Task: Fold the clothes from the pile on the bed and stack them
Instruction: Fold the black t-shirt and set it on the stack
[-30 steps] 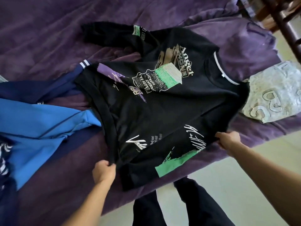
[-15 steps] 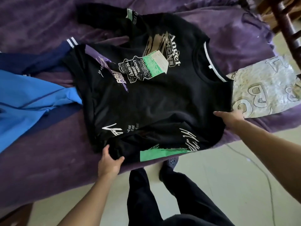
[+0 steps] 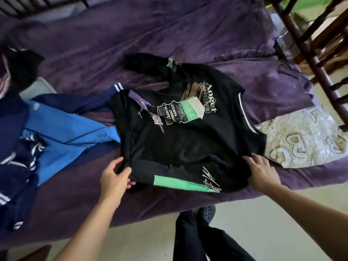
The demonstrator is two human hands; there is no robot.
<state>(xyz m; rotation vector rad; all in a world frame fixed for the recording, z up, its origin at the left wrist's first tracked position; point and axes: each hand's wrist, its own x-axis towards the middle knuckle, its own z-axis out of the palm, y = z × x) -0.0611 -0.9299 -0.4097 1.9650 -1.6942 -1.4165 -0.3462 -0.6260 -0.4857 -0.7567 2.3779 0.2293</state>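
Blue jacket (image 3: pixel 66 132) at 9 o'clock is cut off by frame edge. Black sweatshirt (image 3: pixel 188 146) lies mid-bed (image 3: pixel 169 34); print reads "Angel PHONE", "LAS VEGAS", rest illegible. L hand (image 3: pixel 115 175) pinches hem at 8; R hand (image 3: pixel 263 172) lies flat on it at 4.

bed (image 3: pixel 188 208): takes up most of the view | purple blanket (image 3: pixel 169 34): plush, rumpled, covers the bed | floor (image 3: pixel 263 228): pale cream, smooth, along the bed's near edge | dark turned-wood frame (image 3: pixel 308 53): rungs and posts, upper right, beside the bed | wooden slats (image 3: pixel 28 2): top left, past the blanket | light: soft, brightest at right
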